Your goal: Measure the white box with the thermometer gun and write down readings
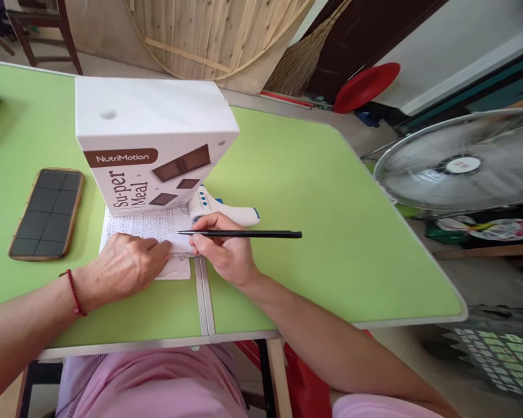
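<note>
My right hand (226, 249) pinches a slim black pen (257, 234), its silver tip pointing left just over the paper. Under both hands lies a sheet of paper (174, 270) filled with small handwriting. My left hand (128, 264), with a red cord bracelet at the wrist, rests palm down on the left part of the sheet, fingers loosely bent and nothing held. Directly behind the hands stands a white NutriMotion box (157, 116), covering the sheet's far edge. A white and blue thermometer-like device (239, 215) lies beyond my right hand, partly behind the box.
A phone in a brown-edged case (47, 215) lies left of the sheet on the green folding table (314, 174), whose metal seam runs below the paper. A large fan (459, 165) stands off the right edge. A wooden chair (43, 35) is at the back left.
</note>
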{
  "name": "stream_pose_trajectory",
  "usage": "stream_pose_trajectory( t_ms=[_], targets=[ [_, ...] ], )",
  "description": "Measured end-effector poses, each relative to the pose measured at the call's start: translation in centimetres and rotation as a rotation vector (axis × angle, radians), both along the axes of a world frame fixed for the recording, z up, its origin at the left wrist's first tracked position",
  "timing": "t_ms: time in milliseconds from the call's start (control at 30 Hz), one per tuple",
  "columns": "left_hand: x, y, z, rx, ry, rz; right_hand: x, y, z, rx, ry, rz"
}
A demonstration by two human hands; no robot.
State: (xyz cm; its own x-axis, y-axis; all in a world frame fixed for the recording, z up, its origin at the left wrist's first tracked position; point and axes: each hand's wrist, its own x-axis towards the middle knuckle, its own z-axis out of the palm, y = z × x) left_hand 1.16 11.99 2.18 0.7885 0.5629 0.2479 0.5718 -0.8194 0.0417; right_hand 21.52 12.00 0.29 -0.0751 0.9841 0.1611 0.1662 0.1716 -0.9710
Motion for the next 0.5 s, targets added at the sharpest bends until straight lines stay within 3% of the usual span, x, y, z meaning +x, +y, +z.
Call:
stream_pose_trajectory(
  t_ms=[267, 500],
  targets=[
    [0.05, 0.02, -0.13, 0.025, 0.057, 0.053, -0.43, 0.16, -0.59, 0.246, -0.159, 0.011],
    [0.08, 0.13, 0.03, 0.003, 0.061, 0.058, -0.31, 0.10, -0.74, 0.257, -0.210, 0.076]
  ],
)
